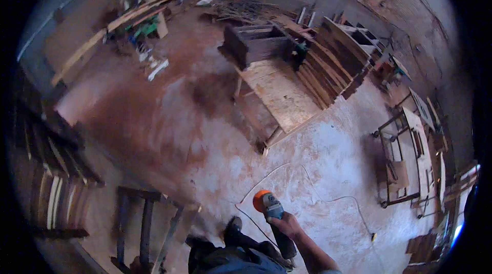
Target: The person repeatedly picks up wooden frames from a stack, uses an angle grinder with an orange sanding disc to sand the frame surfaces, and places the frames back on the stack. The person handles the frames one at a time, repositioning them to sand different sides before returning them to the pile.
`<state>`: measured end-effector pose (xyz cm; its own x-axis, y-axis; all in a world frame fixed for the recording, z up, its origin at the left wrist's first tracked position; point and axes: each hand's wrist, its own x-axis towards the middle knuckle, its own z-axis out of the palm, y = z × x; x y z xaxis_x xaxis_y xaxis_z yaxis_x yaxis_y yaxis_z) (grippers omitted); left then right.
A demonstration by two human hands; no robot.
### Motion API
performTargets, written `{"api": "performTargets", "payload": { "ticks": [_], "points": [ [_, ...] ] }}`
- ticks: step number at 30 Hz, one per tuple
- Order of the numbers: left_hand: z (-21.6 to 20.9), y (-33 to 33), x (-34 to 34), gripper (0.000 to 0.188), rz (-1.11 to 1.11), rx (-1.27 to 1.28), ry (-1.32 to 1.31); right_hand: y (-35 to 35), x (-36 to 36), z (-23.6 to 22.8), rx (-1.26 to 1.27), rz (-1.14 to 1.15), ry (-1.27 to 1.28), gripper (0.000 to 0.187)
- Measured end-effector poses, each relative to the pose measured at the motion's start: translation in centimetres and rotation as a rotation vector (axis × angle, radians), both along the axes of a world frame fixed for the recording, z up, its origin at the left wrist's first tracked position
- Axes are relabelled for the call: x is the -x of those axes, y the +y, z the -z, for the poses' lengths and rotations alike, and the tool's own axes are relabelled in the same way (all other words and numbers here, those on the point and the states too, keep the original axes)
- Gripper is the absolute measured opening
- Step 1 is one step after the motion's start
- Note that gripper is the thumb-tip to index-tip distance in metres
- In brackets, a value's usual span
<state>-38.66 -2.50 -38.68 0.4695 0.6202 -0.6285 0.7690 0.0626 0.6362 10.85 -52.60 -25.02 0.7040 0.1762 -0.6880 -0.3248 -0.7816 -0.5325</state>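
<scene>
My right hand point(288, 226) is wrapped around an angle grinder point(274, 210) with a dark body and a blue-grey head. The grinder's round orange disc point(262, 200) faces away from me, apart from any workpiece, above the pale floor. A thin cord point(261, 180) loops over the floor ahead of the tool. I cannot make out my left hand. To my left is a dark wooden frame point(146, 228) with parallel rails. My shoe point(234, 224) shows below the grinder, on its left.
Ahead stands a low table point(282, 94) with a dark wooden carcass point(261, 43) on it. Dark boards point(328, 69) lean on its right. A wheeled rack point(405, 156) is at the right. Long planks point(138, 15) lie far left. A yellow-black connector point(373, 236) lies on the cord's path.
</scene>
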Motion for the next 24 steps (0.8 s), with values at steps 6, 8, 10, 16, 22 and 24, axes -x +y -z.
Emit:
{"api": "performTargets", "payload": {
  "ticks": [6, 8, 10, 16, 22, 24],
  "points": [
    [-4.9, 2.0, -10.5, 0.039, -0.458, 0.432, -0.377, -2.0, -1.6, 0.0, -0.117, 0.179, -0.055, 0.064],
    [-6.5, 0.6, -19.5, 0.041, -0.243, 0.25, -0.171, -5.0, -2.0, 0.2, -0.077, 0.297, -0.064, 0.06],
    [-18.6, -6.6, -34.2, 0.047, 0.477, -0.43, 0.328, -7.8, -1.4, -0.1, -0.136, 0.466, -0.121, 0.057],
    [-22.6, -5.3, -52.8, 0.057, 0.539, -0.617, -0.047, -8.5, -3.7, -2.3, -0.117, 0.675, -0.159, 0.041],
    [-24.6, -2.4, -75.9, 0.054, 0.781, -0.787, -0.182, -7.7, -7.5, -2.3, -0.159, 0.976, -0.263, 0.034],
    [-24.7, -2.4, -84.1, 0.054, 0.838, -0.8, -0.227, -7.5, -8.9, -1.8, -0.212, 1.003, -0.379, 0.042]
  ]
}}
